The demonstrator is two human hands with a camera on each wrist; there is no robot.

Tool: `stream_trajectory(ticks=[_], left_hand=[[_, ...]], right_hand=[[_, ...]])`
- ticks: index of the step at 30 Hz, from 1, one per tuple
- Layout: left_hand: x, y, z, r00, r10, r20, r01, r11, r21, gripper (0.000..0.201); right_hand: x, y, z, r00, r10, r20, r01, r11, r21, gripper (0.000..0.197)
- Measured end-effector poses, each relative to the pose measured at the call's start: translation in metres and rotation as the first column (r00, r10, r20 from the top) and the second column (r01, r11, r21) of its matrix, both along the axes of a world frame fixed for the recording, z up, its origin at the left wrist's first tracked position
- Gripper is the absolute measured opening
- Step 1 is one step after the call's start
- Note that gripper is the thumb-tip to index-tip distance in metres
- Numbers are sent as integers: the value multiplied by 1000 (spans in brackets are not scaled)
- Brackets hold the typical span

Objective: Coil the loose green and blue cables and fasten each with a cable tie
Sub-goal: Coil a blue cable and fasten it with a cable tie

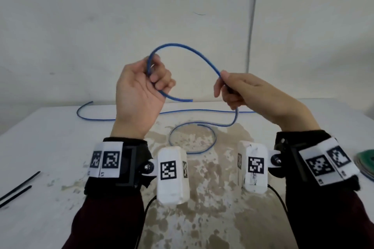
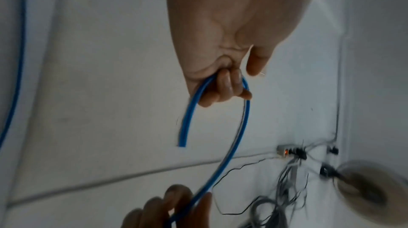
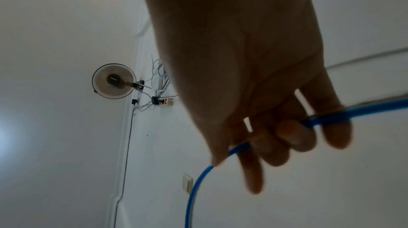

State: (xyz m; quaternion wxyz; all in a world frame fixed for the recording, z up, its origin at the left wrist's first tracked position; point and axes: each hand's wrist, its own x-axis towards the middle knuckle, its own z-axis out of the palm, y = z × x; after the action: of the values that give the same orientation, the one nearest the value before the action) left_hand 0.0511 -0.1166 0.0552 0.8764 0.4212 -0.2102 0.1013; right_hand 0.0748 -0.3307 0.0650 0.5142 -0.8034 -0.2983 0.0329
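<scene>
Both hands are raised above the white table (image 1: pixel 40 147) with a blue cable (image 1: pixel 182 46) arching between them. My left hand (image 1: pixel 155 76) grips the cable near its free end, which sticks out to the right below the fist. My right hand (image 1: pixel 224 85) pinches the cable further along; from there it drops to the table and lies in a loose loop (image 1: pixel 192 139). The left wrist view shows the blue cable (image 2: pixel 220 158) running from the left hand (image 2: pixel 223 86) to the fingers of my right hand (image 2: pixel 176 202). In the right wrist view the right hand (image 3: pixel 287 135) holds the cable (image 3: pixel 194 190). A green coil (image 1: pixel 366 162) lies at the right edge.
Two black cable ties (image 1: pixel 18 188) lie on the table at the left edge. The rest of the blue cable (image 1: pixel 97 118) trails along the back of the table. The table's centre is worn and stained brown (image 1: pixel 202 188). A wall stands behind.
</scene>
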Motion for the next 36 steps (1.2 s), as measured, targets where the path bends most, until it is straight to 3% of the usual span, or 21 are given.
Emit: stream_trajectory(ticks=[2, 3, 4, 5, 6, 7, 12, 16, 18, 21, 24, 27, 31, 36], left_hand=[[2, 3, -2, 999, 52, 13, -53, 997, 49, 27], [3, 5, -3, 987, 152, 55, -159, 971, 177, 26], [2, 7, -4, 948, 283, 143, -316, 881, 352, 25], [1, 11, -5, 887, 383, 258, -462, 737, 493, 23], [0, 14, -6, 839, 420, 345, -543, 618, 569, 21], [-2, 16, -5, 832, 417, 366, -554, 578, 599, 20], [-8, 15, -4, 884, 405, 231, -464, 714, 524, 16], [-6, 3, -5, 933, 347, 94, -359, 882, 306, 16], [-6, -3, -6, 953, 298, 44, -301, 926, 227, 16], [-8, -6, -6, 965, 255, 56, -260, 922, 288, 16], [-10, -7, -7, 971, 230, 59, -231, 860, 455, 20], [-10, -13, -8, 968, 252, -10, -214, 840, 499, 23], [-9, -15, -8, 976, 181, -117, -123, 913, 389, 9], [-9, -13, -11, 977, 203, -72, -150, 883, 445, 14]], right_hand=[[-2, 4, 1, 997, 58, -51, -55, 997, 55, 47], [-3, 6, 1, 995, 73, -72, -67, 995, 73, 47], [-4, 6, 1, 992, 82, -91, -73, 992, 102, 46], [-4, 6, 0, 991, 86, -106, -70, 987, 145, 45], [-3, 5, 0, 990, 82, -115, -58, 979, 198, 43], [-1, 4, 0, 990, 72, -124, -39, 968, 249, 39], [3, 9, -1, 981, -27, -193, 83, 953, 291, 34], [0, 30, -7, 978, -57, -202, 120, 940, 320, 40], [-1, 38, -9, 982, -52, -183, 119, 919, 376, 35], [-3, 43, -9, 984, -30, -176, 112, 870, 481, 30], [-3, 43, -7, 982, -52, -182, 144, 832, 536, 32], [-6, 46, -7, 986, -74, -148, 135, 880, 456, 34], [-11, 49, -8, 992, -8, -125, 42, 962, 269, 35], [-16, 46, -6, 993, 72, -97, -60, 991, 124, 38]])
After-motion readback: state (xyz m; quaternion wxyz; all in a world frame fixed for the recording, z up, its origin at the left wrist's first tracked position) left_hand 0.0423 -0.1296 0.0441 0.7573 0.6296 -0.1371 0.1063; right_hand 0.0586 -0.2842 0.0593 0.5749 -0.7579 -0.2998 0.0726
